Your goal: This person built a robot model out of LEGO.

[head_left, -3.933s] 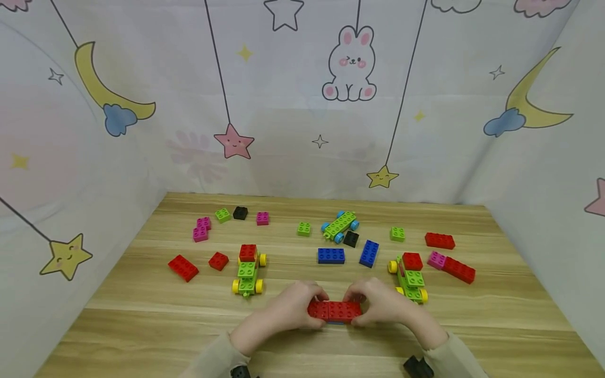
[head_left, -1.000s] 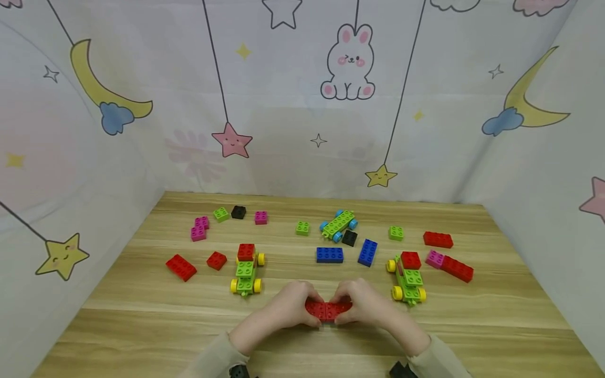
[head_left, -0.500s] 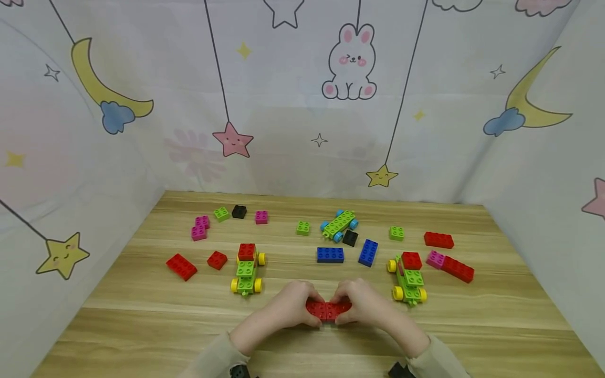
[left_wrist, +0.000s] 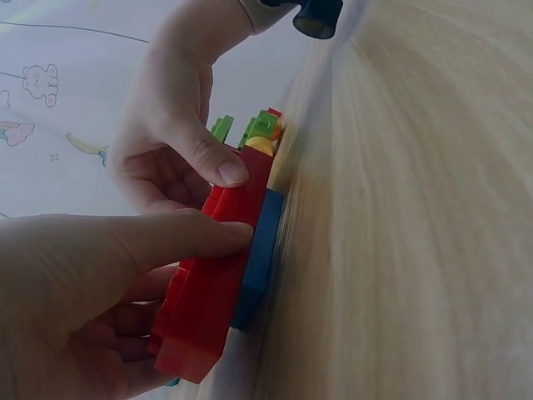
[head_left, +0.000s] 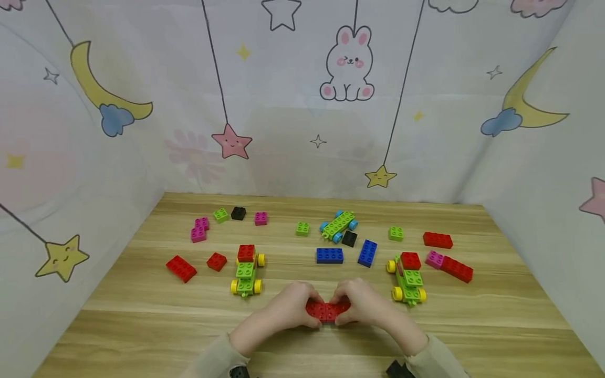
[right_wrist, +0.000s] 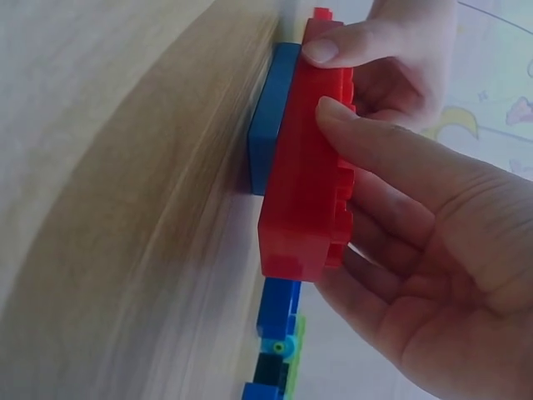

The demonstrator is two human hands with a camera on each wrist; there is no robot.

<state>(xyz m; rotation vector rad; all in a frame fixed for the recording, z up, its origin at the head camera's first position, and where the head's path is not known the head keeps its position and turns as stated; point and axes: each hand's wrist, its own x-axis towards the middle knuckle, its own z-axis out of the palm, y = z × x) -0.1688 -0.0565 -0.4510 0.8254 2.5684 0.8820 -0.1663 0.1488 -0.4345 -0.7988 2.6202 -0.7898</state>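
Observation:
Two red toy bricks lie end to end at the front middle of the table. In the head view my left hand (head_left: 294, 304) grips the left red brick (head_left: 319, 311), and my right hand (head_left: 359, 304) grips the right red brick (head_left: 332, 312). Thumbs press the near sides while fingers curl over the far sides. Beneath the red bricks sits a blue brick (left_wrist: 261, 258), seen in both wrist views and narrower than the red row. Its studs are hidden, and the fingers cover the outer ends of the red bricks in the head view.
Two yellow-wheeled toy cars stand left (head_left: 246, 278) and right (head_left: 409, 283) of the hands. Behind lie two blue bricks (head_left: 329, 255) and a blue-wheeled green base (head_left: 338, 226). Loose red bricks (head_left: 181, 268) (head_left: 437, 240) and small green, pink and black bricks are scattered around. A printed cloth (head_left: 293, 168) encloses the table.
Since the oldest frame, my right hand has moved left, closer to my left hand, and the red row shows shorter between them. Over the last second the hands have stayed nearly still.

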